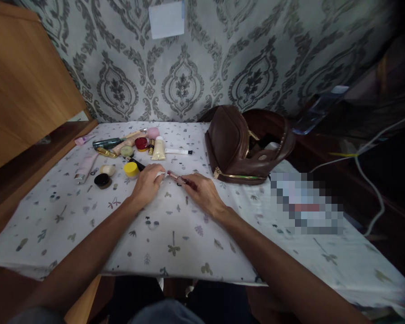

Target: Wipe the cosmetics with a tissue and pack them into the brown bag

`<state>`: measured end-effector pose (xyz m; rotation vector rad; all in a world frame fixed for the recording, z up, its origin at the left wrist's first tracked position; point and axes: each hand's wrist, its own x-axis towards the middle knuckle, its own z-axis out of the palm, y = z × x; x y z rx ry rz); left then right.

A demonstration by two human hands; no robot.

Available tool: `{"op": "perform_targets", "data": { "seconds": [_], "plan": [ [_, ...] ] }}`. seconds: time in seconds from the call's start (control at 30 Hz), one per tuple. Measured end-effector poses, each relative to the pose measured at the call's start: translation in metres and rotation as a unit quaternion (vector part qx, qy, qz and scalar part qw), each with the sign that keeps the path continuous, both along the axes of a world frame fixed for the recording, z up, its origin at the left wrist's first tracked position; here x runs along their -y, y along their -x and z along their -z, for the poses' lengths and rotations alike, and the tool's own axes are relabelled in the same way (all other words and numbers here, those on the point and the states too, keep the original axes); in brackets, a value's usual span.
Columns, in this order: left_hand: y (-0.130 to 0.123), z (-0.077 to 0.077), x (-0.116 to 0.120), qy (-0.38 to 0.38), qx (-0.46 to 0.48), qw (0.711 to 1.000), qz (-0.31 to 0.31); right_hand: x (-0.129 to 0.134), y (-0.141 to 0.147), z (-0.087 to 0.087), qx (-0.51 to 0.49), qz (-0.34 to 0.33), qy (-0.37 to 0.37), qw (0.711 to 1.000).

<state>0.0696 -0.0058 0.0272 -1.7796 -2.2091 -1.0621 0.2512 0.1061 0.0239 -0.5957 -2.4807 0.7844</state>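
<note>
My right hand (204,193) is closed round a small reddish-brown lipstick-like tube (178,177), its tip pointing left toward my other hand. My left hand (149,182) is closed too, thumb and fingers pinched on something small and whitish (162,173) that I cannot make out. The hands are close together above the patterned cloth. Just left of my left hand sits a yellow-lidded jar (131,169), with a black tube (137,164) beside it. A cream tube (158,149) stands beyond the fingers, next to a white tube with a black end (178,151).
An open brown leather bag (229,144) stands at the back right. Several cosmetics lie at the left, among them a black-lidded jar (102,181), a pink tube (85,168) and a red jar (141,144). A blurred-out object (307,204) lies right; a pale cable (380,198) hangs beyond.
</note>
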Motion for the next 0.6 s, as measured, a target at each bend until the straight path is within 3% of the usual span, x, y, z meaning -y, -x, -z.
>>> {"op": "perform_targets", "data": {
  "seconds": [0.23,0.6],
  "plan": [
    [-0.01,-0.004,0.001,-0.035,-0.005,0.999,0.034,0.0,0.001,0.002,0.045,0.021,-0.035,0.998],
    [-0.043,-0.004,-0.003,-0.046,-0.053,0.982,0.174,-0.002,0.004,0.002,0.022,0.03,-0.02,0.999]
  ]
}}
